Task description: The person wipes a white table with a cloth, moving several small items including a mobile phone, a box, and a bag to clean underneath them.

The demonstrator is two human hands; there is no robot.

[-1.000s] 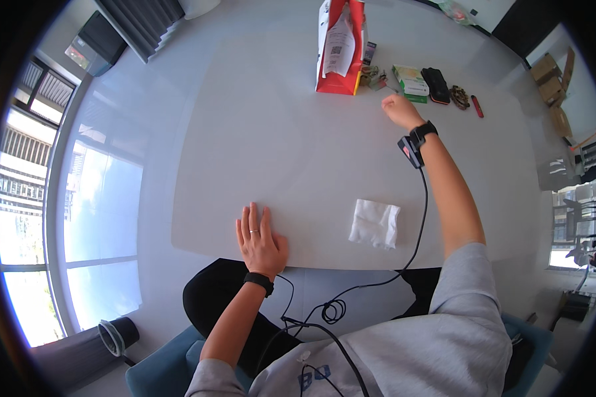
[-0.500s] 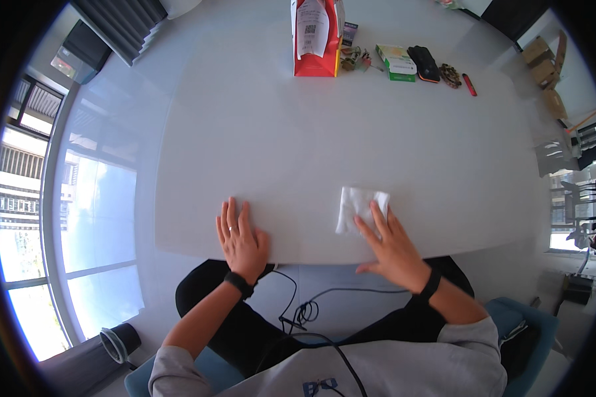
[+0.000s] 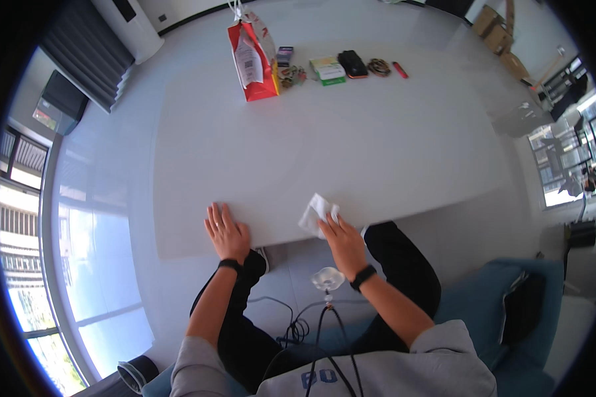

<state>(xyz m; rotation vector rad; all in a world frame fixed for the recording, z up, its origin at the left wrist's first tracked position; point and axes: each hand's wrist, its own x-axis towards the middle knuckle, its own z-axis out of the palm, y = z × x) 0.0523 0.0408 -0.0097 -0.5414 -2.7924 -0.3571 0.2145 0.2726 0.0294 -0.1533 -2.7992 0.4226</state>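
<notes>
On the near edge of the white table (image 3: 245, 165), a crumpled, folded white cloth (image 3: 316, 210) lies under the fingertips of my right hand (image 3: 346, 246). Those fingers are stretched out and press on the cloth from above; the thumb is hidden. My left hand (image 3: 226, 231) rests palm down on the tabletop to the left, fingers extended and a little apart, with a ring on one of them. It holds nothing. Both wrists wear black bands.
At the far side stand a red paper bag (image 3: 263, 91), a small dark box (image 3: 285, 55), a green-and-white box (image 3: 328, 70), a black case (image 3: 352, 64), a coiled brown cord (image 3: 379, 67) and a red stick-like item (image 3: 400, 70). A blue chair (image 3: 470, 301) sits beside me; cables hang below.
My right hand and the cloth have shifted left, and the cloth looks more bunched. The whole view has turned and shifted. My left hand stays flat on the table.
</notes>
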